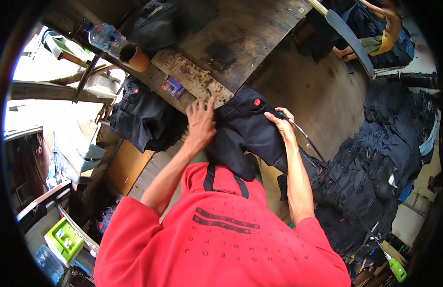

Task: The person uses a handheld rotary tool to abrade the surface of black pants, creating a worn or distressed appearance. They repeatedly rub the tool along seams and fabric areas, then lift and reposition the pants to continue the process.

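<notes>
Black denim trousers (245, 122) with a round red tag hang from the end of a stained wooden board (193, 76) down over my lap. My left hand (201, 120) rests on the board's near end, beside the waist of the trousers. Its fingers are stretched out and somewhat apart. My right hand (281, 123) is closed around the end of a flexible-shaft rotary tool (302, 133), next to the trousers' right side. The tool's tip is hidden by the hand. From there its dark cable runs toward a bright green motor unit (396, 269) at the lower right.
Another black garment (145, 115) hangs left of the board. A small purple packet (173, 87), a brown cup (135, 57) and a plastic bottle (104, 37) stand along the table edge. A large heap of black clothes (365, 167) lies right. Another person (386, 28) sits at the far right.
</notes>
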Tool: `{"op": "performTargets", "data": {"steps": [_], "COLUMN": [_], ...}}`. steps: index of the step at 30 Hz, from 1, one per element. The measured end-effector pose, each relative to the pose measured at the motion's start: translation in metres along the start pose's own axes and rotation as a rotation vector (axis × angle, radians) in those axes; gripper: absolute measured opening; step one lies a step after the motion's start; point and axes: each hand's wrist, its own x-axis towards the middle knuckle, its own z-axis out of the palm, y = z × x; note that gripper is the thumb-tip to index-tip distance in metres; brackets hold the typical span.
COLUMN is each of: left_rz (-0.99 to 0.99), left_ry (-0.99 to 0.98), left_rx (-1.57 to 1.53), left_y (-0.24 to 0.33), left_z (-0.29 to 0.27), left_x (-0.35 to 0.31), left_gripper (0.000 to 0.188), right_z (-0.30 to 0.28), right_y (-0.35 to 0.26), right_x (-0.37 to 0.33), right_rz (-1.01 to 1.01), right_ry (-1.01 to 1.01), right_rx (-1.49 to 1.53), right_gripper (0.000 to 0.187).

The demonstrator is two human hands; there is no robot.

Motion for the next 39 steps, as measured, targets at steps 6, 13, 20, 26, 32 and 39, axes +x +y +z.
{"op": "performTargets", "data": {"steps": [6, 13, 20, 26, 32, 39], "left_rz": [0.562, 0.448, 0.287, 0.064, 0.052, 0.046], "left_ry": [0.103, 0.073, 0.035, 0.379, 0.485, 0.513], "left_rx": [-0.134, -0.059, -0.066, -0.338, -0.291, -0.279], "left_y": [0.086, 0.081, 0.108, 0.105, 0.101, 0.098], "left_z": [0.074, 0.122, 0.104, 0.114, 0.135, 0.143], "left_x": [0.007, -0.012, -0.017, 0.03, 0.037, 0.037], "left_gripper": [0.068, 0.072, 0.05, 0.037, 0.022, 0.02], "right_z": [0.0, -0.026, -0.049, -0.017, -0.008, -0.007], "right_y": [0.023, 0.069, 0.066, 0.043, 0.051, 0.046], "right_x": [-0.017, -0.048, -0.037, -0.026, -0.004, -0.002], "right_rz": [-0.339, -0.522, -0.67, -0.873, -1.147, -1.164], "right_ry": [0.183, 0.312, 0.283, -0.074, -0.027, -0.06], "right_rx": [-0.136, -0.094, 0.2, 0.094, -0.052, -0.135], "right_gripper": [0.064, 0.06, 0.023, 0.038, 0.028, 0.028]}}
